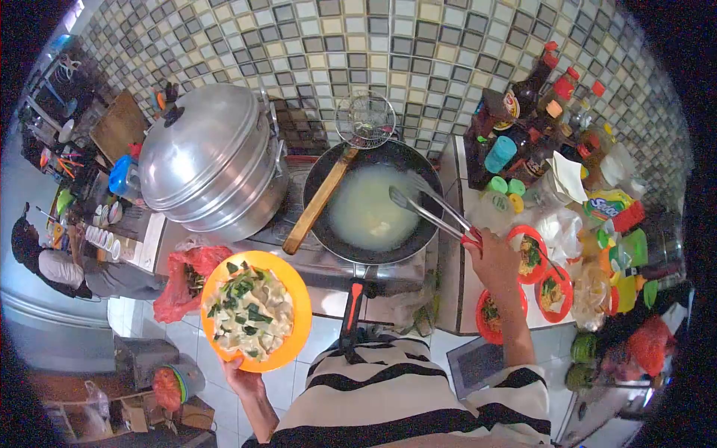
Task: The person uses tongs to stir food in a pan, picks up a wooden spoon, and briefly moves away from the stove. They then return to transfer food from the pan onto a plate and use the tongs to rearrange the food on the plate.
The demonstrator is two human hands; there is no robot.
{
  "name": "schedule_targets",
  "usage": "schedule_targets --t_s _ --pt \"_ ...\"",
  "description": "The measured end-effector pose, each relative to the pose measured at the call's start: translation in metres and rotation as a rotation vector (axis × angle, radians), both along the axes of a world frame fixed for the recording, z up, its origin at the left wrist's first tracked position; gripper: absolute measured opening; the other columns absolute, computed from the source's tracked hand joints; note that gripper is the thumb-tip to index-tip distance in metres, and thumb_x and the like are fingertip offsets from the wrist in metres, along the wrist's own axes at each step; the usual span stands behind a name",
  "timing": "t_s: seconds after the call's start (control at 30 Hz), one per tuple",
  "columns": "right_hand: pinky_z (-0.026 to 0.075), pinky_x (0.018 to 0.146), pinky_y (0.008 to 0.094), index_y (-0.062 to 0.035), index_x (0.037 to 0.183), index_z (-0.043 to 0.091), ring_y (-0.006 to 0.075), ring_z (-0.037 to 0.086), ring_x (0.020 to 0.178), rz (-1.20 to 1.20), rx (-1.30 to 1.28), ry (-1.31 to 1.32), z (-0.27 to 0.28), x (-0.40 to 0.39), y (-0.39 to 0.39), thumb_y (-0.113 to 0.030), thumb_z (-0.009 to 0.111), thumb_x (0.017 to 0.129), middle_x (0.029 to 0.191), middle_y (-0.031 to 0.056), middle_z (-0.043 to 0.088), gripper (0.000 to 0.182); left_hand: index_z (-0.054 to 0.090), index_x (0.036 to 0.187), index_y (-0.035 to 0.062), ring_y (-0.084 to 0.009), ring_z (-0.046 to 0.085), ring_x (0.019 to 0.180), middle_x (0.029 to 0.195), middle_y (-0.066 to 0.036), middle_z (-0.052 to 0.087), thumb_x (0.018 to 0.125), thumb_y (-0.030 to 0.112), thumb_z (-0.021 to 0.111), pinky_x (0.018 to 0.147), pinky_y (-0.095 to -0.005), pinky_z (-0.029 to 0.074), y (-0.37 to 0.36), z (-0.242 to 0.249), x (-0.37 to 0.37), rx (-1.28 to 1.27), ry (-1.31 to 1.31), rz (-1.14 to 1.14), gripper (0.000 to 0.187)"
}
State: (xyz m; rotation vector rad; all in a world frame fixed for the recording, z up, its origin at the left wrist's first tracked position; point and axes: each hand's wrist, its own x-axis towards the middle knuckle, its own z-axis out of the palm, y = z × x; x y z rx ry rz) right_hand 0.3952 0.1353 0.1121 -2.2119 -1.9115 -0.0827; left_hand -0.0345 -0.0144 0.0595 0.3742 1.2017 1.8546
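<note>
Holding the round orange plastic plate (293, 299) left of the black wok (373, 200), I am closing my right hand (494, 257) fingers round metal tongs (429, 205) over it; left hand (243, 375) fingers are gripping the plate.

A cramped, busy kitchen, by every sign. Small-tiled mosaic wall (418, 45) in greys and creams behind a gas stove (328, 261). Black wok (373, 201) of pale oil on the burner, wooden-handled skimmer (351, 142) leaning over it. Big lidded aluminium steamer pot (213, 160) alongside. Sauce bottles (534, 112) crowded on the counter, small red bowls (530, 257) of chopped greens just beside them. Orange plate (258, 310) of pale dumplings with green leaves, metal tongs (433, 209) over the wok. Cutting board (119, 123) against the far wall; white-tiled floor (328, 336) below.
</note>
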Motion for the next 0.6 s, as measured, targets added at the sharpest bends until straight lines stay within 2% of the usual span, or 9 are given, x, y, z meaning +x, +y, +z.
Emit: schedule_targets --t_s 0.13,0.2,0.23,0.3,0.43,0.53,0.6 --pt "0.045 0.059 0.042 -0.0036 0.09 0.054 0.0318 0.059 0.069 -0.104 -0.105 0.128 -0.01 -0.003 0.004 -0.04 0.054 0.08 0.074 0.0152 0.06 0.038 0.032 0.126 0.0064 -0.0265 0.049 0.106 0.117 -0.011 0.046 0.063 0.009 0.055 0.085 -0.0394 0.046 -0.006 -0.014 -0.003 0.018 -0.042 0.036 0.067" --pt "0.045 0.064 0.0464 -0.0025 0.092 0.054 0.0367 0.059 0.075 -0.078 -0.174 0.384 -0.02 -0.004 0.003 -0.05 0.049 0.08 0.077 0.0187 0.061 0.05 0.033 0.126 0.0063 -0.0256 0.05 0.105 0.117 -0.01 0.046 0.064 0.01 0.055 0.085 -0.038 0.047 -0.013 -0.024 -0.007 -0.021 -0.045 0.029 0.066" --pt "0.045 0.064 0.0464 -0.0025 0.092 0.054 0.0367 0.059 0.075 -0.072 -0.18 0.387 -0.021 -0.008 0.001 -0.05 0.049 0.08 0.077 0.0187 0.061 0.05 0.034 0.125 0.0063 -0.0247 0.05 0.105 0.117 -0.01 0.046 0.064 0.01 0.055 0.085 -0.0366 0.047 -0.017 -0.031 -0.01 -0.054 -0.054 0.015 0.064" --pt "0.045 0.065 0.0448 -0.0016 0.092 0.055 0.0361 0.059 0.076 -0.069 -0.149 0.513 -0.022 -0.015 -0.002 -0.049 0.051 0.079 0.076 0.0196 0.061 0.049 0.035 0.124 0.0065 -0.0236 0.051 0.104 0.116 -0.009 0.047 0.066 0.009 0.054 0.086 -0.0346 0.047 -0.018 -0.045 -0.014 -0.101 -0.054 0.008 0.061" --pt "0.045 0.065 0.0424 -0.001 0.091 0.056 0.035 0.06 0.074 -0.067 -0.13 0.631 -0.026 -0.024 -0.012 -0.045 0.052 0.08 0.077 0.0195 0.061 0.045 0.035 0.124 0.0073 -0.0234 0.049 0.108 0.119 -0.009 0.046 0.068 0.008 0.055 0.089 -0.0356 0.045 -0.01 -0.078 -0.019 -0.028 -0.127 -0.021 0.06" --pt "0.045 0.063 0.0387 -0.0006 0.089 0.056 0.0313 0.06 0.07 -0.075 -0.074 0.754 -0.04 -0.026 -0.021 -0.041 0.054 0.081 0.074 0.0174 0.06 0.041 0.034 0.125 0.0083 -0.0226 0.046 0.111 0.119 -0.008 0.045 0.069 0.002 0.054 0.093 -0.0353 0.041 0.006 -0.108 -0.027 0.011 -0.233 -0.066 0.059" --pt "0.044 0.061 0.035 0.0003 0.089 0.056 0.0258 0.058 0.065 -0.141 -0.064 0.83 -0.042 -0.029 -0.029 -0.038 0.054 0.082 0.071 0.0145 0.059 0.039 0.034 0.125 0.0088 -0.0225 0.046 0.11 0.119 -0.008 0.045 0.069 0.002 0.054 0.093 -0.0352 0.041 0.022 -0.126 -0.036 0.007 -0.237 -0.105 0.059"
